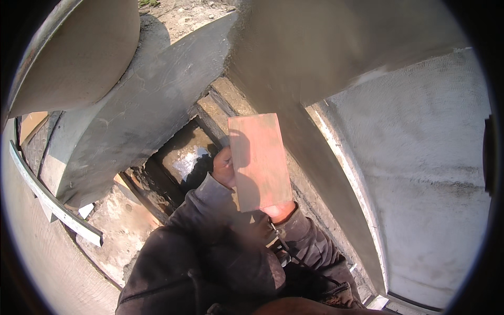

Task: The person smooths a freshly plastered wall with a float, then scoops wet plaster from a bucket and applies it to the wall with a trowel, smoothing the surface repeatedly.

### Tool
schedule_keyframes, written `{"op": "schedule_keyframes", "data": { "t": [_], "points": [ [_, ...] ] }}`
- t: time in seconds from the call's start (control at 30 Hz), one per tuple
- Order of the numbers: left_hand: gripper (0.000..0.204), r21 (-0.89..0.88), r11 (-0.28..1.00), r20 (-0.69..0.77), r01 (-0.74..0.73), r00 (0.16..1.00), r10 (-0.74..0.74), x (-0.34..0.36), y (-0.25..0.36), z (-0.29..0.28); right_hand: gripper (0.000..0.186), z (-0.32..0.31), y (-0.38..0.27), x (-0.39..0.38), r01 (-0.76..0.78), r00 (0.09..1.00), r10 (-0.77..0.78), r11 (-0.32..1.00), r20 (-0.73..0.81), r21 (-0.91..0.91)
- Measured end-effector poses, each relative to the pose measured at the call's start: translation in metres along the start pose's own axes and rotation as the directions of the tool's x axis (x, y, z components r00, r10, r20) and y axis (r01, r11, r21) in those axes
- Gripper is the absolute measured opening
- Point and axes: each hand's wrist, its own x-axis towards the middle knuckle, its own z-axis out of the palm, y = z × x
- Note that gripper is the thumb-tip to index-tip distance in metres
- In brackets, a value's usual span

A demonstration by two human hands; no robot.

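Note:
A flat, pinkish-red rectangular board [262,163] with greyish smears is raised in front of my body, its broad face toward the view. My left hand [223,167] is closed at the board's left edge, its fingers partly out of sight behind it. From below, my right hand [280,211] reaches behind the lower edge; only its heel and wrist show, and its fingers are hidden. The board seems held from the back, where any handle is out of sight. Both forearms wear dusty dark sleeves.
A smooth grey plastered beam [152,110] slants across the left, and a darker damp-looking one [283,58] runs down the right. Beyond it lies a pale plastered surface [420,157]. A long metal strip [52,197] rests at far left. Below is a dark-framed recess [181,157].

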Motion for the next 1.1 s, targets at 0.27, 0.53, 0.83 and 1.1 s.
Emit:
{"op": "schedule_keyframes", "data": {
  "t": [0.27,0.53,0.83,1.1],
  "points": [
    [0.036,0.567,0.657,0.252,-0.497,0.864,0.436,0.037,0.069,0.065,0.034,-0.001,-0.063,-0.028,-0.21,0.976,0.217,0.905,-0.025,-0.371],
    [0.043,0.534,-0.688,0.839,-0.491,0.208,0.503,0.181,0.15,0.228,0.021,0.012,-0.141,-0.176,-0.092,0.971,-0.15,0.488,-0.187,-0.868],
    [0.049,0.713,-0.604,0.7,-0.356,0.305,0.646,0.212,0.1,0.113,0.023,-0.002,-0.134,-0.185,-0.079,0.939,-0.254,0.494,-0.231,-0.866],
    [0.05,0.679,-0.645,0.734,-0.351,0.294,0.612,0.179,0.105,0.078,0.021,0.002,-0.123,-0.192,-0.016,0.958,-0.276,0.235,-0.083,-0.972]
  ]
}}
